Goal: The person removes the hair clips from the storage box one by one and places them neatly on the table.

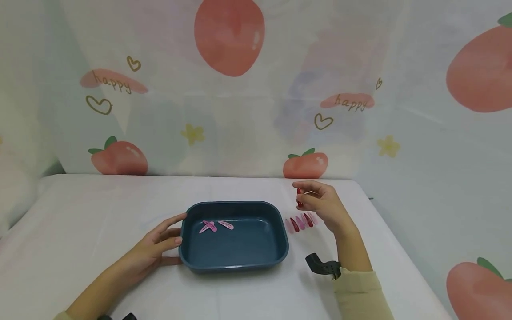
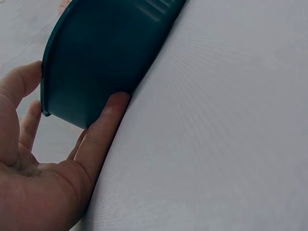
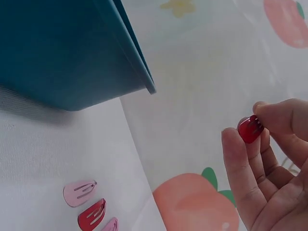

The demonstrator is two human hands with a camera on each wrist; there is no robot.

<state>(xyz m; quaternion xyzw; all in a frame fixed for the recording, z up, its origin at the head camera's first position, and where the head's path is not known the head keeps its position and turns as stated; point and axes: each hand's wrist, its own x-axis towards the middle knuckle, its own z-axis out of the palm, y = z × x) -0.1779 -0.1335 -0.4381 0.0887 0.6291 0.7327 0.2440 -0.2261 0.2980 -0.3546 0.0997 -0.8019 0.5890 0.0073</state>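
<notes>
My right hand point(image 1: 322, 202) is raised above the table, to the right of the dark teal tub point(image 1: 236, 270), and pinches a red snap hair clip point(image 3: 250, 129) between thumb and fingers. Below it on the cloth lies a row of pink and red hair clips point(image 1: 294, 225). The left hand point(image 1: 150, 249) touches the tub's left end with extended fingers. In the left wrist view, fingertips point(image 2: 33, 72) meet its rim while the thumb point(image 2: 115, 101) lies low along its wall. Inside the tub are a few pink hair clips point(image 1: 226, 225), two of them crossed.
A white cloth covers the table point(image 1: 120, 204). Behind it hangs a pale backdrop point(image 1: 240, 133) printed with peaches, hearts and flowers. A black wrist mount point(image 1: 322, 266) sticks out from the right sleeve, over the table's right side.
</notes>
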